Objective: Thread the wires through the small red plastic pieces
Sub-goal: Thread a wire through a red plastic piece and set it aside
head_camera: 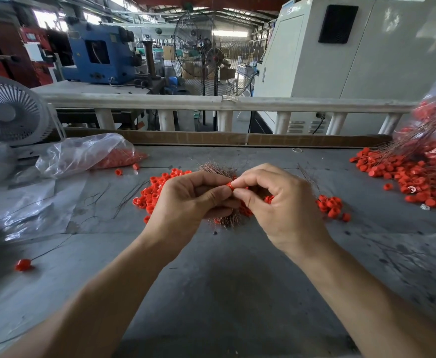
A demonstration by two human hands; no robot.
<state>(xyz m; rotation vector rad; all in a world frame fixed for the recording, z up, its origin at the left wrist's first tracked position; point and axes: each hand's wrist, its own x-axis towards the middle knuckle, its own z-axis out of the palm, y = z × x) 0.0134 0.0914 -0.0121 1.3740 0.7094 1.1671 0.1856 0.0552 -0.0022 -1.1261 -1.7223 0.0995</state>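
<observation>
Red plastic piece (229, 187) sits pinched between left hand (191, 200) and right hand (284, 202), above copper wires (216, 169) on the grey surface (237, 280).

Glossy red plastic pieces (157, 188), fine coppery metal wires (215, 169), matt scuffed grey table (227, 280), crinkled clear plastic bag (87, 153).

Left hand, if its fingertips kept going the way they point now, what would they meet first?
The left hand points rightward, pinching a small red piece. Just past it are the right hand's fingertips, on the same piece, so it would likely meet those first. Depth looks matched, though one view can't confirm.
</observation>
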